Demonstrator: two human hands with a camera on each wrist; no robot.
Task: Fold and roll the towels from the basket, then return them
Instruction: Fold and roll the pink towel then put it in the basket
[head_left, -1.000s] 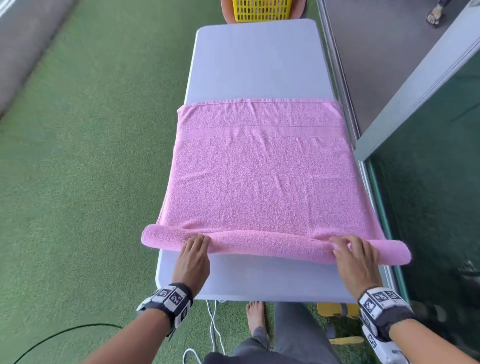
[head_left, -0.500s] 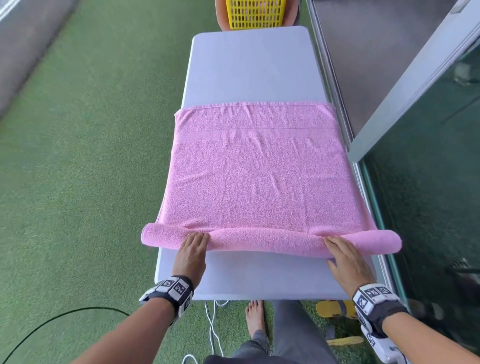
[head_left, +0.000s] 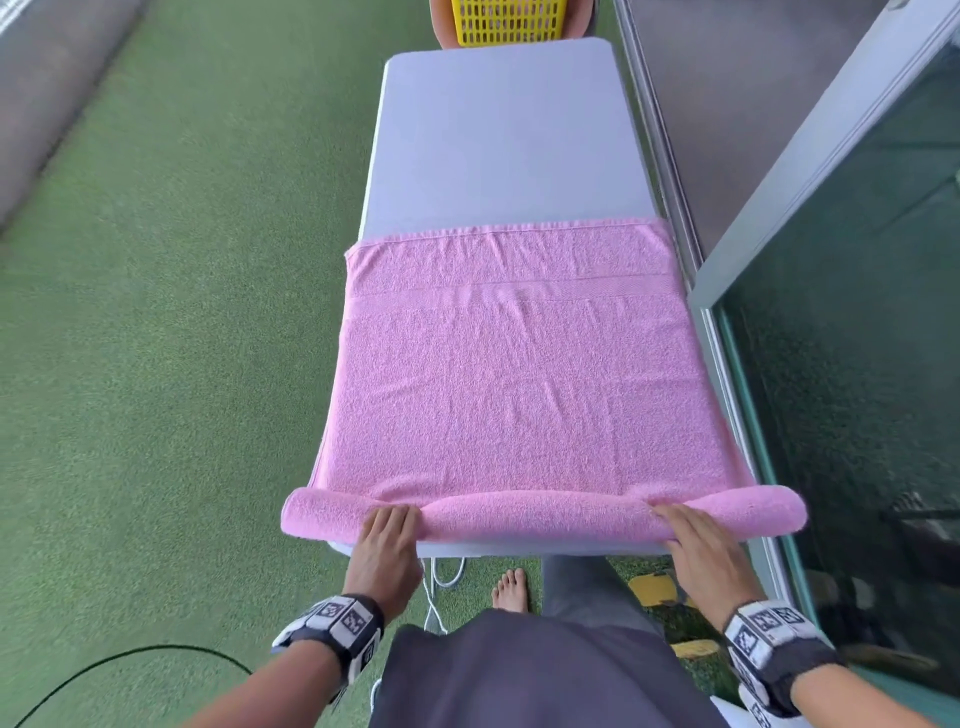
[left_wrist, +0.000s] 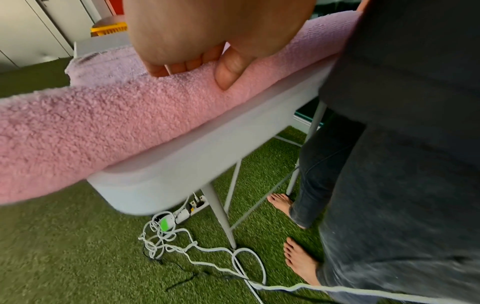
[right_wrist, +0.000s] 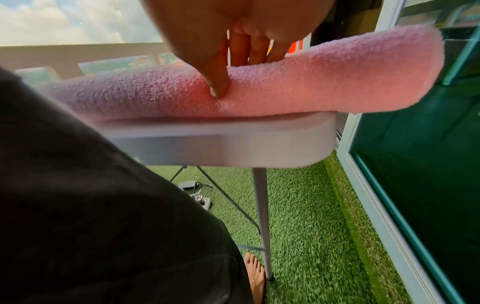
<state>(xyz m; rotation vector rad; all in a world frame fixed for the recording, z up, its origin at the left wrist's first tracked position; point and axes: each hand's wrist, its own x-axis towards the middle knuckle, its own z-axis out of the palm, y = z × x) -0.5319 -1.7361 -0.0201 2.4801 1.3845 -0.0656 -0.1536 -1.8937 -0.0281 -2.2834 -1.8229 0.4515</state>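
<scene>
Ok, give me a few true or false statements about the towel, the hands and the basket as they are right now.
1. Both hands rest on the rolled near end of the pink towel. True: left hand, right hand.
2. The towel is fully rolled. False: most of it lies flat on the table.
3. The yellow basket stands beyond the table's far end. True.
4. The roll's ends stop short of the table's sides. False: both ends overhang.
5. The floor is bare concrete. False: green turf.
</scene>
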